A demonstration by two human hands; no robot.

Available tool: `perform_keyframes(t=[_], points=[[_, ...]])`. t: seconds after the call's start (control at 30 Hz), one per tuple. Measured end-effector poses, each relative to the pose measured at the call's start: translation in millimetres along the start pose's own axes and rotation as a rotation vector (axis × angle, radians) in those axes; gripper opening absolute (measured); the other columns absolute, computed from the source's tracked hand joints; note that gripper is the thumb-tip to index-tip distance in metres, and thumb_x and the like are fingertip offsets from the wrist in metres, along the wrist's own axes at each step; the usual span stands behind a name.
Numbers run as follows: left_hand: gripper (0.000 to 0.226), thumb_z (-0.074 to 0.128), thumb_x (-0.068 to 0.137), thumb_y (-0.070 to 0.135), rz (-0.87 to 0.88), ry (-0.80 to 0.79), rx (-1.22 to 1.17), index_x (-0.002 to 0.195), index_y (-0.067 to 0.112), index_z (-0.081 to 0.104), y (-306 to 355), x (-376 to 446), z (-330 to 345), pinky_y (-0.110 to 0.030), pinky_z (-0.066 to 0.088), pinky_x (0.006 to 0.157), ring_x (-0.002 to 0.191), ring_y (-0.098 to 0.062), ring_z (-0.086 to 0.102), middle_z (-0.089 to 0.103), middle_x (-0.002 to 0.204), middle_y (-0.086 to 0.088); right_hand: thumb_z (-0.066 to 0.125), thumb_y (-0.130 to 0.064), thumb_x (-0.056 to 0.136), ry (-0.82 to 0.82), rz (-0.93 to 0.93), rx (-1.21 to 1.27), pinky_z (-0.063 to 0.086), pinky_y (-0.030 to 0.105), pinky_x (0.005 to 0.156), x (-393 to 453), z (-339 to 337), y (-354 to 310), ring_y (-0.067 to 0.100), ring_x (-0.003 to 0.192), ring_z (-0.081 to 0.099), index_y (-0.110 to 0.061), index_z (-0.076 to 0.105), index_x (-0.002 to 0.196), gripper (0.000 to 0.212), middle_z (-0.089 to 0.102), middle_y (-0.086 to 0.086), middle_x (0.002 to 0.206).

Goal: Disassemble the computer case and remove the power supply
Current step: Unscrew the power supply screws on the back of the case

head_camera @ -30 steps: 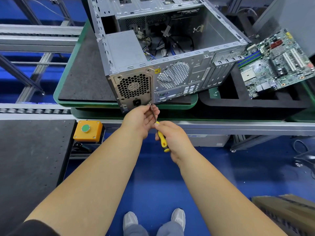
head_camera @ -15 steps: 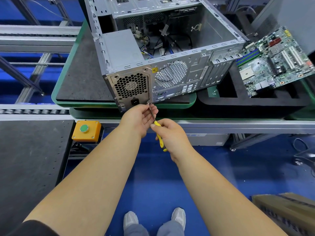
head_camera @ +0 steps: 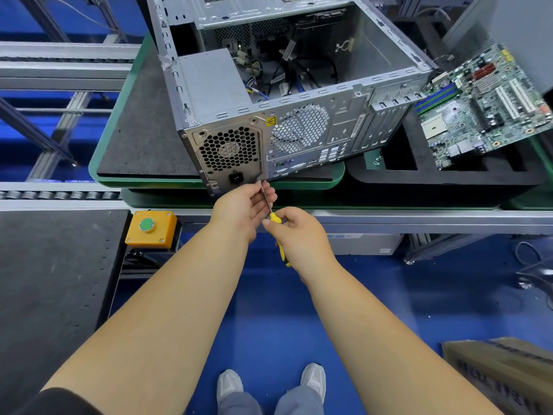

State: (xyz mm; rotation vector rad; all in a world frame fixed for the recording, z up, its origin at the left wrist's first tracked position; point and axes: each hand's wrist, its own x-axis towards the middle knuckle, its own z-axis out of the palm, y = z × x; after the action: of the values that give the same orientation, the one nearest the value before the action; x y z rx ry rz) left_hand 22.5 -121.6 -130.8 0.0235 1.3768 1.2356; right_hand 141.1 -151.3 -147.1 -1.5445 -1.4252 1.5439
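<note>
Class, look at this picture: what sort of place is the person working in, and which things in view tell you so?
Probably a factory or recycling line for dismantling computers. A roller conveyor runs past green-edged pallets, an orange box with a green push button sits at the station, and a bare green motherboard lies in a black foam tray.

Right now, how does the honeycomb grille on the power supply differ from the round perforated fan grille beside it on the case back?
The honeycomb grille has large black hexagonal holes with a fan hub behind; the round perforated fan grille has small pale holes. The honeycomb grille is roughly square, the fan grille circular. The screwdriver tip sits below the honeycomb grille, away from the fan grille. Both face the person on the grey metal computer case.
</note>
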Motion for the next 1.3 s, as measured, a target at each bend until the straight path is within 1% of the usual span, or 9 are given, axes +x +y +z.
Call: perform_keyframes(t=[0.13,0.3,0.6,0.77,0.87,0.97,1.1,1.2,1.3], points=[[0.021,0.052,0.098,0.016,0.014,-0.007,-0.010,0.085,0.008,0.067,-2.7,1.8,-1.0,-0.019,0.055,0.061,0.064,-0.009,0.070,0.072,0.064,0.001,0.067,-0.032,0.089,0.008,0.008,0.001,0.041,0.022,0.044,0.4,0.3,-0.2,0.009,0.057,0.051,-0.024,0.067,0.089,0.008,0.060,-0.003,0.072],[0.020,0.053,0.097,0.015,0.027,-0.024,-0.023,0.085,0.007,0.068,-5.4,2.6,-3.1,-0.019,0.056,0.057,0.062,-0.010,0.071,0.073,0.066,-0.001,0.066,-0.035,0.090,-0.001,0.032,0.013,0.037,0.019,0.040,-1.5,0.3,1.4,0.007,0.050,0.047,-0.024,0.066,0.088,0.011,0.057,-0.004,0.066],[0.017,0.055,0.096,0.014,0.069,-0.037,-0.033,0.092,0.007,0.070,-11.7,3.4,-6.7,-0.021,0.057,0.063,0.072,-0.012,0.072,0.074,0.080,-0.004,0.065,-0.036,0.090,-0.006,0.031,0.014,0.038,0.026,0.050,-4.0,-3.3,4.2,0.012,0.064,0.051,-0.025,0.066,0.088,0.011,0.057,-0.005,0.072],[0.020,0.054,0.096,0.017,0.068,-0.019,-0.030,0.090,0.007,0.070,-9.9,6.4,-5.0,-0.022,0.057,0.065,0.073,-0.013,0.072,0.074,0.077,-0.004,0.066,-0.035,0.089,-0.005,0.026,0.024,0.038,0.026,0.051,-3.3,-3.7,3.8,0.011,0.064,0.050,-0.027,0.066,0.088,0.008,0.056,-0.006,0.072],[0.019,0.060,0.094,0.022,0.084,-0.023,-0.042,0.087,0.008,0.070,-11.4,9.2,-6.3,-0.021,0.057,0.061,0.068,-0.011,0.072,0.074,0.073,-0.002,0.066,-0.034,0.090,-0.012,0.025,0.022,0.038,0.024,0.050,-3.7,-3.6,4.3,0.010,0.062,0.049,-0.027,0.066,0.087,0.008,0.055,-0.007,0.071],[0.017,0.063,0.093,0.023,0.114,-0.051,-0.050,0.089,0.009,0.071,-15.1,12.5,-10.2,-0.021,0.056,0.064,0.071,-0.011,0.072,0.075,0.075,-0.001,0.066,-0.034,0.089,-0.018,0.026,0.026,0.036,0.022,0.047,-4.6,-4.9,4.5,0.008,0.058,0.046,-0.028,0.066,0.086,0.007,0.053,-0.007,0.068],[0.016,0.064,0.093,0.021,0.149,-0.060,-0.052,0.086,0.010,0.072,-17.7,15.0,-13.5,-0.020,0.055,0.059,0.072,-0.011,0.073,0.075,0.075,-0.001,0.066,-0.033,0.089,-0.017,0.018,0.020,0.039,0.025,0.053,-5.0,-6.3,5.3,0.009,0.064,0.050,-0.028,0.066,0.086,0.006,0.055,-0.008,0.071],[0.017,0.063,0.092,0.020,0.153,-0.058,-0.056,0.082,0.011,0.072,-16.1,16.1,-14.4,-0.019,0.055,0.058,0.071,-0.011,0.072,0.075,0.075,-0.001,0.065,-0.033,0.090,-0.012,0.020,0.011,0.040,0.020,0.053,-4.0,-6.5,5.7,0.006,0.062,0.050,-0.028,0.066,0.087,0.006,0.055,-0.009,0.071],[0.017,0.064,0.092,0.023,0.147,-0.061,-0.062,0.083,0.012,0.073,-14.5,17.2,-14.8,-0.019,0.055,0.058,0.073,-0.011,0.073,0.075,0.077,-0.001,0.065,-0.032,0.091,-0.003,0.013,0.011,0.037,0.012,0.046,-3.0,-7.9,4.9,-0.001,0.053,0.048,-0.028,0.067,0.088,0.006,0.055,-0.016,0.062]])
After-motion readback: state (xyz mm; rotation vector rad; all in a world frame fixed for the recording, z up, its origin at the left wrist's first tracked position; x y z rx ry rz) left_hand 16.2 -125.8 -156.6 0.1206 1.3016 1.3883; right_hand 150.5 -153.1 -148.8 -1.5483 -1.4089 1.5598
